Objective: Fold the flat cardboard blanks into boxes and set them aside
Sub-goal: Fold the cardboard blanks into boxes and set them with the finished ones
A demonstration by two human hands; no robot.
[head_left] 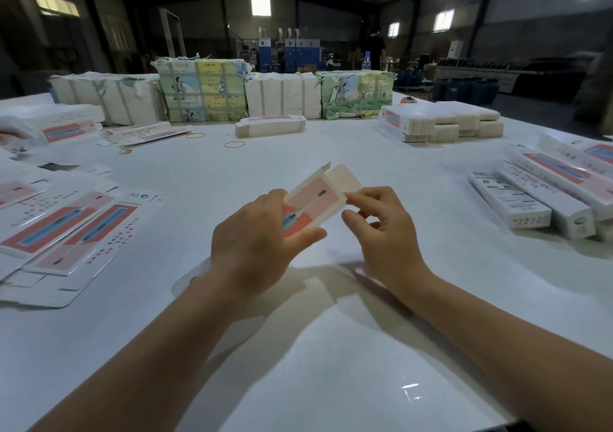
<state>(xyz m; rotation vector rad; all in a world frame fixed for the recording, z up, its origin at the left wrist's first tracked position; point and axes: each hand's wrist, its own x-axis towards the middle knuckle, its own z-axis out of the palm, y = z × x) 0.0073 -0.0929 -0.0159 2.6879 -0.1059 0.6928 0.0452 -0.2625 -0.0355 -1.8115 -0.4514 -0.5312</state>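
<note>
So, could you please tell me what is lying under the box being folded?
Only bare white table and a shadow show beneath the box; both hands cover part of it.

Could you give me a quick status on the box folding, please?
Left hand grips half-formed box. Right hand pinches its end flap. Nothing in the way.

White table carries flat blanks, folded boxes, wrapped bundles.

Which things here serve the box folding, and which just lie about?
Job: box in both hands, left hand, right hand, flat blanks, finished boxes.
Lying about: rubber bands, water bottle, wrapped bundles.
</note>
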